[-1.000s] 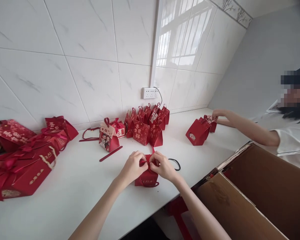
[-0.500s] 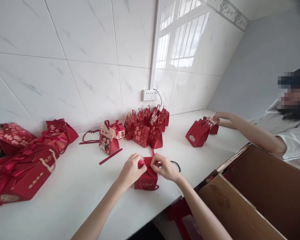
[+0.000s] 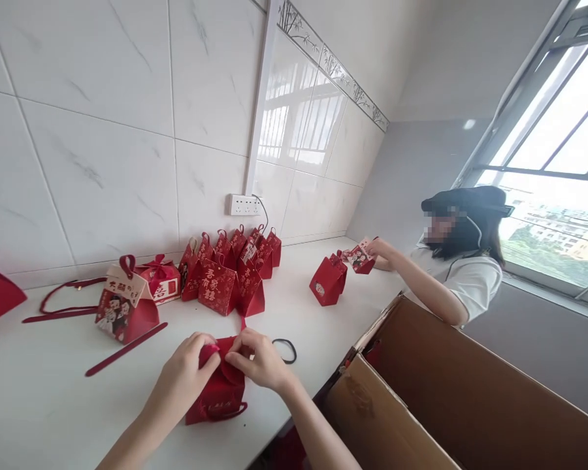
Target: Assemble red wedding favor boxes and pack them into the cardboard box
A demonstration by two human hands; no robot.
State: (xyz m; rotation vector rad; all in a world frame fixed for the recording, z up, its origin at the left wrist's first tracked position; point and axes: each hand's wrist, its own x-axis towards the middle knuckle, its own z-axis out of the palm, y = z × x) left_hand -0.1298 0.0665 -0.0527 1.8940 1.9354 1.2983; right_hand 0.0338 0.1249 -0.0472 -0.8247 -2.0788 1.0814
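A small red gift box [image 3: 218,395] stands on the white counter [image 3: 49,405] near its front edge. My left hand [image 3: 183,375] is closed on the box's top left flap. From the right, my right hand [image 3: 255,359] pinches the top flap of the same box. A black elastic loop [image 3: 285,350] lies on the counter just right of my right hand.
A cluster of small red boxes [image 3: 230,277] stands by the wall, with a picture-printed box [image 3: 125,303] and a loose red strip [image 3: 125,349] to the left. Another person's hand [image 3: 379,248] holds a red box [image 3: 360,256] near a further red box [image 3: 328,281]. A large open cardboard carton [image 3: 445,398] stands at the right.
The view has swung to the right and up, so the window and the other person show more. My hands stay on the small red box, still pinching its top flaps.
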